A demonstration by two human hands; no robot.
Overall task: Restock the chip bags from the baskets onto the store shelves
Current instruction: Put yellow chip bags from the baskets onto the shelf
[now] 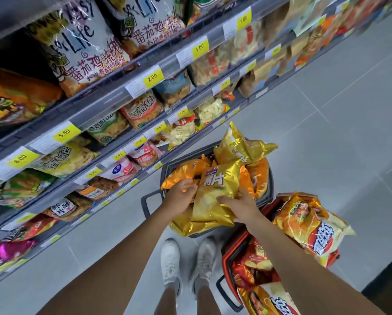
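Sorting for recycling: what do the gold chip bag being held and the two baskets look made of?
Gold chip bag: likely metallised plastic film, glossy, with sharp creases and bright glints. Dark grey basket: seemingly moulded plastic, matte, with a smooth even rim. Red basket: probably the same kind of plastic, slightly shinier along its rim.

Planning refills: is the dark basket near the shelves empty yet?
Full: gold and orange chip bags heap above the rim of the dark basket.

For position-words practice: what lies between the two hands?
A gold chip bag, held by the left hand and right hand, in the head view.
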